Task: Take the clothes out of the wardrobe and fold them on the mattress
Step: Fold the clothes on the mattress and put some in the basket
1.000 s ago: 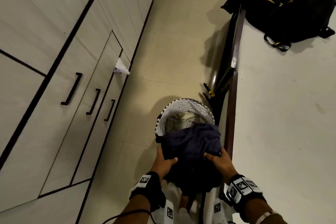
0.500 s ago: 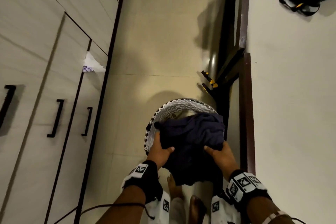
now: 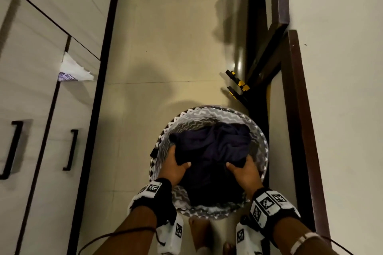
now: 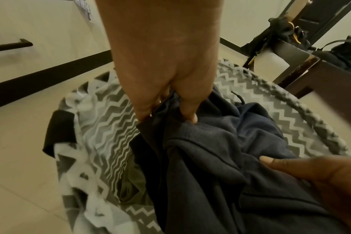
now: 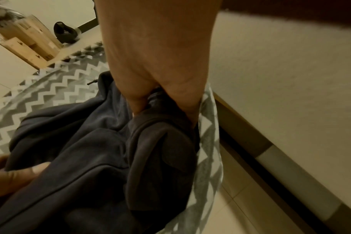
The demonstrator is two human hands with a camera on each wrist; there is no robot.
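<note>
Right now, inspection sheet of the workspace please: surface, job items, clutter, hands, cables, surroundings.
Surface: pale tiled floor; mattress at right, nothing folded on the part in view.
Job's things: dark garment bunched in the zigzag basket.
Clutter: paper scrap sticking out of a wardrobe door seam; black-yellow clips by the bed frame.
Grippers: left hand and right hand both grip the garment.
Cables: thin cord at the left forearm.
Surroundings: wardrobe doors closed.

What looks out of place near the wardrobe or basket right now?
A scrap of white paper with print on it sticks out of the seam between two shut wardrobe doors, as if caught there. Otherwise nothing stands out: both the left hand and the right hand grip the dark garment in the basket.
</note>
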